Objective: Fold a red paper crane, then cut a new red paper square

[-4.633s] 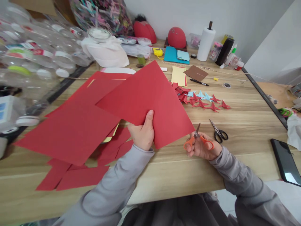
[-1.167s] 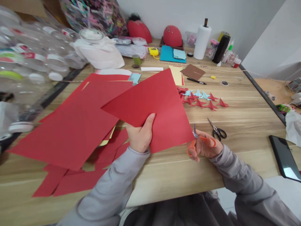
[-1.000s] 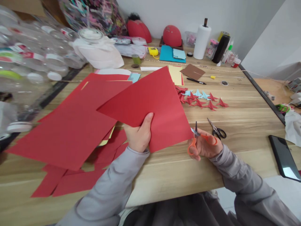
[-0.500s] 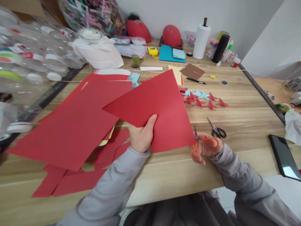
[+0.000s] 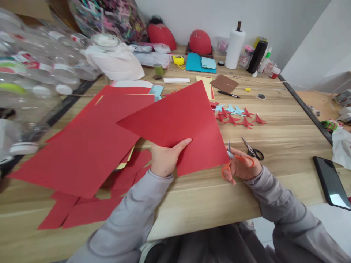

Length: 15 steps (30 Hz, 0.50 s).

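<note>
My left hand (image 5: 167,157) grips a folded sheet of red paper (image 5: 189,124), thumb on top and the other fingers hidden beneath. The sheet is held up in front of me above the table. At its lower right corner my right hand (image 5: 241,166) holds orange-handled scissors (image 5: 238,157), with fingers through the loops and blades pointing away from me. The blades stand beside the paper's right edge; whether they touch it I cannot tell. A second pair of scissors with black handles (image 5: 255,151) lies on the table just beyond my right hand.
Large red sheets (image 5: 82,142) and red scraps (image 5: 90,212) lie at the left. Folded red and light-blue paper shapes (image 5: 238,116) sit behind the held sheet. A phone (image 5: 330,180) rests at the right edge, plastic bottles (image 5: 38,69) crowd the far left, and a paper towel roll (image 5: 235,49) stands at the back.
My left thumb has slid further right across the red paper. The orange scissors have turned slightly, and my right hand has risen a little.
</note>
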{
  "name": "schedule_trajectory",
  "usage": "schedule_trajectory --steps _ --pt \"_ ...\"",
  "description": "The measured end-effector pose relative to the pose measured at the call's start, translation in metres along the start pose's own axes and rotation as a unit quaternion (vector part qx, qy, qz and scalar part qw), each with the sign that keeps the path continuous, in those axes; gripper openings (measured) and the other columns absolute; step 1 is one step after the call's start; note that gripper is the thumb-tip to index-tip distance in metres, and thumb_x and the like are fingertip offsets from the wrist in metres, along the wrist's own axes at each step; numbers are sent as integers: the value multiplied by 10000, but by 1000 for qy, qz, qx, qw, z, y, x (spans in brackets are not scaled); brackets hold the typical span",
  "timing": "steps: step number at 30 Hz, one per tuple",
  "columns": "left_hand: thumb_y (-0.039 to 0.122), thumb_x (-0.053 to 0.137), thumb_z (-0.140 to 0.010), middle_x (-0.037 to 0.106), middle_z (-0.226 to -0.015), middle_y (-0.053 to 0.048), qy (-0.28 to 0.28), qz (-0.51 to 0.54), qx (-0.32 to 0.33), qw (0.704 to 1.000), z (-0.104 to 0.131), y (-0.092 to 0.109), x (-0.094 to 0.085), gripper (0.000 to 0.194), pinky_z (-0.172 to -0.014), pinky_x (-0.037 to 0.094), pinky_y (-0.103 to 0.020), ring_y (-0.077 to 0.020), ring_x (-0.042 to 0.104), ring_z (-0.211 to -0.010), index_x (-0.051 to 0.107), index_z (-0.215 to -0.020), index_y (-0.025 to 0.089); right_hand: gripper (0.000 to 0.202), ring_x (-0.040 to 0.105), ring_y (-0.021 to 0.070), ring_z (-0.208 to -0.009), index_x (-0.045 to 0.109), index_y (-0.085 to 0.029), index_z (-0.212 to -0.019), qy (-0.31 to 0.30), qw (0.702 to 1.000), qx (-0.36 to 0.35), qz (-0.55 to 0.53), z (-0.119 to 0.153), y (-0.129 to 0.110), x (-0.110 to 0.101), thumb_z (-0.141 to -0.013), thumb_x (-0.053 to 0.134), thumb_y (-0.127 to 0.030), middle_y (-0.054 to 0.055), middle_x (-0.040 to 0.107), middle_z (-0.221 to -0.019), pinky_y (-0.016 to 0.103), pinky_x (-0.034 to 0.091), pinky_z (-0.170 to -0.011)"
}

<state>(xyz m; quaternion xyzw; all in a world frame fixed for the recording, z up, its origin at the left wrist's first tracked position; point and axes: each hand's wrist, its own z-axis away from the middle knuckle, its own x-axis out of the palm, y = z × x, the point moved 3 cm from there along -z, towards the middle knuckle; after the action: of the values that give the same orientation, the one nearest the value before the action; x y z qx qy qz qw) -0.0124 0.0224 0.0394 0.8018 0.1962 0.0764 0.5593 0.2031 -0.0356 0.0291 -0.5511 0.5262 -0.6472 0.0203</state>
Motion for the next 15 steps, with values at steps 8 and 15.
schedule_trajectory --steps 8,15 --pt "325 752 -621 695 -997 -95 -5 -45 5 999 1 6 -1 423 -999 463 -423 -252 614 -1053 641 -996 164 494 612 156 -597 523 -150 -1101 -1 1000 17 -7 -2 1 1 -758 625 -491 76 675 -744 253 433 -520" --pt "362 732 -640 692 -1043 -81 -69 -33 -44 996 -2 -7 1 404 -945 503 -397 -244 628 -1029 645 -986 172 503 611 166 -594 490 -161 -1040 8 999 48 -5 -1 2 2 -726 639 -525 67 671 -713 238 421 -477"
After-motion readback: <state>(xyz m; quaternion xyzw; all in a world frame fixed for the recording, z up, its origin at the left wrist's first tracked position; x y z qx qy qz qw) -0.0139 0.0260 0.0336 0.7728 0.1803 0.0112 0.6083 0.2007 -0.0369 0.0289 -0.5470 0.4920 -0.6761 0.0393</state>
